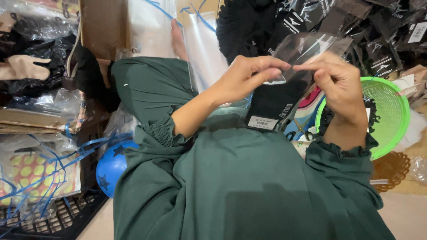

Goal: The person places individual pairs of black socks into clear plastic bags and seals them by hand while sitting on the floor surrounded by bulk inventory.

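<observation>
Both hands are raised over the lap, meeting at the top of a clear bag (307, 46) that holds a black sock (278, 100). The left hand (249, 75) pinches the bag's upper edge between thumb and forefinger, its fingers narrow and closed on the film; the right hand (338, 82) does the same from the other side, fingertips almost touching the left ones. The sock hangs below the hands inside the bag, a white label at its lower end, and its right edge is hidden behind the right hand. The bag's flap stands above the fingers, so thin and glossy that its outline is hard to trace against the dark pile behind. That pile (356, 26) of black packed socks fills the top right and is cut off by the frame. A green basket (391, 111) sits just right of the right wrist, partly covered by it, with something dark inside that cannot be made out. Green sleeves and a green robe (249, 186) fill the lower middle and hide the floor beneath. At left, a blue ball (111, 166) peeks from under the left arm, beside a black crate (66, 218) and tangled blue-edged plastic bags (40, 164); clear bags (204, 44) hang behind the left forearm
</observation>
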